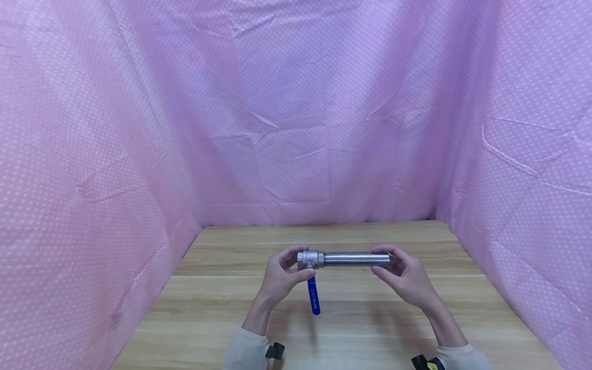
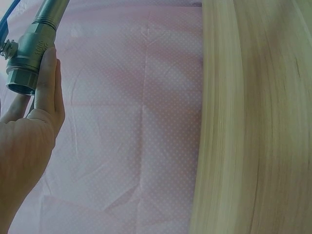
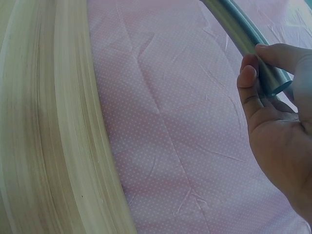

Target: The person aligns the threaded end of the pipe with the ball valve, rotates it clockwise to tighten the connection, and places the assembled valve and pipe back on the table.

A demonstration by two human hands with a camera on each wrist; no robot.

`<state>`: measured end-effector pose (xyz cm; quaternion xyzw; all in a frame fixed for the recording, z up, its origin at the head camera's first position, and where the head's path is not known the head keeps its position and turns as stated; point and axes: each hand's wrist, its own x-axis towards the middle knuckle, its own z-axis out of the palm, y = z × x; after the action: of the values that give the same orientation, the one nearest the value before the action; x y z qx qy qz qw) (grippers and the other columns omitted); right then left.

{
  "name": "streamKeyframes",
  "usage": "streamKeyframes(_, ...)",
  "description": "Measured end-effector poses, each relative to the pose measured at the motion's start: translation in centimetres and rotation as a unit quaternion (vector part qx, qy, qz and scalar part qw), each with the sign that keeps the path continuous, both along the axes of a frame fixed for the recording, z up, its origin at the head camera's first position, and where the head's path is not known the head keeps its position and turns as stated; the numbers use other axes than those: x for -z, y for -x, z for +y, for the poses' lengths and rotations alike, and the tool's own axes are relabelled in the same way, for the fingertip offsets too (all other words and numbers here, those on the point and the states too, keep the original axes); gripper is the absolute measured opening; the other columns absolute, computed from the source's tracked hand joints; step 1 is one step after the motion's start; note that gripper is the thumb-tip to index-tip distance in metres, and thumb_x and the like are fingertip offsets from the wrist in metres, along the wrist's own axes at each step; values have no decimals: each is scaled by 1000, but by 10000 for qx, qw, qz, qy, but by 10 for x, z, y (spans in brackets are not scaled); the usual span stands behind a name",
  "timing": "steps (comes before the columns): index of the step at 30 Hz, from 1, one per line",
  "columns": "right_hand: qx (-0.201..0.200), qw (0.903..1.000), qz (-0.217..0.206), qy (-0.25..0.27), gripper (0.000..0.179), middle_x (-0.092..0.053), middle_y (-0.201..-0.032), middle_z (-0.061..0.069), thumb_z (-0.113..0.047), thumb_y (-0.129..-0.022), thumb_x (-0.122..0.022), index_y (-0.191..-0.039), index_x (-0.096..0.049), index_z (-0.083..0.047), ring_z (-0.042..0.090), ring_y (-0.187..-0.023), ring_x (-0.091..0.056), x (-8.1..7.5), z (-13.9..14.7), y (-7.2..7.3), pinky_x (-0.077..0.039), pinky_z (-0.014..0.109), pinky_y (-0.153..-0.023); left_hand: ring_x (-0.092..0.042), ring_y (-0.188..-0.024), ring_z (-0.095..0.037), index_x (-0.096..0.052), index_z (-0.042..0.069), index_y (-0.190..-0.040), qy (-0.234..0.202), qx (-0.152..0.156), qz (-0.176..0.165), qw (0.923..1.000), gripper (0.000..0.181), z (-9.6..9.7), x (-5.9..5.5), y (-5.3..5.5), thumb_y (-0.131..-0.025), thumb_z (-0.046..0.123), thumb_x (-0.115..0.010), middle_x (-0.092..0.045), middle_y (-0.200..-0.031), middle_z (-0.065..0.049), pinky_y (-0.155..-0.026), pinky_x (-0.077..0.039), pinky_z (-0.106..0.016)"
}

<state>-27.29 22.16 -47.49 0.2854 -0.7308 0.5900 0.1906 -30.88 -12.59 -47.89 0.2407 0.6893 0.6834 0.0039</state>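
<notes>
Obscured: the lettering on a flat, blue, round-ended lever, too small to read from where I stand; pale sleeves, cut off at the near edge.

Left hand: thumb near, fingers far, gripping a silver metal ball valve with hexagonal ends; some fingers concealed behind it.

Right hand: thumb near, pinching the right end of a smooth, shiny, round steel pipe.

Valve and pipe: joined end to end, horizontal, above a light wood-grained table; lever pointing nearward.
</notes>
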Motion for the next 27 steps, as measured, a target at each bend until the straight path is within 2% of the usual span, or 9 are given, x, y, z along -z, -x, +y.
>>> streamKeyframes(9, 171, 9997, -100, -105, 41, -76, -104, -10, 17, -95, -77, -134, -68, 9, 1, -85, -74, -1, -1, -1, -65, 20, -67, -70, -125, -18, -70, 8, -146, -19, 21, 49, 10000, 57, 0, 0, 0, -92, 4, -90, -68, -142, -17, -108, -68, -32)
streamKeyframes(16, 302, 9995, -47, -108, 37, -74, -97, -3, 14, -96, -79, -131, -70, 9, -2, -75, -63, -1, -1, -2, -54, 24, -55, -70, -126, -18, -71, 8, -146, -37, 54, 39, 10000, 57, 0, 0, 0, -92, 3, -90, -67, -144, -17, -108, -68, -32)
streamKeyframes(22, 482, 9985, -80, -247, 32, -73, -91, -8, 12, -98, -77, -129, -72, 6, 1, -72, -66, -1, -1, -1, -57, 23, -54, -69, -125, -17, -67, 0, -147, -119, 148, -12, 9998, 60, 0, -1, -1, -92, 3, -91, -67, -143, -17, -106, -70, -33)
streamKeyframes(27, 510, 9982, -126, -273, 30, -74, -88, -1, 9, -101, -75, -129, -74, 2, 5, -71, -68, -1, -1, -1, -58, 24, -55, -69, -125, -17, -66, -3, -147, -137, 149, -26, 9998, 61, 1, -1, -1, -91, 2, -90, -67, -142, -16, -107, -69, -32)
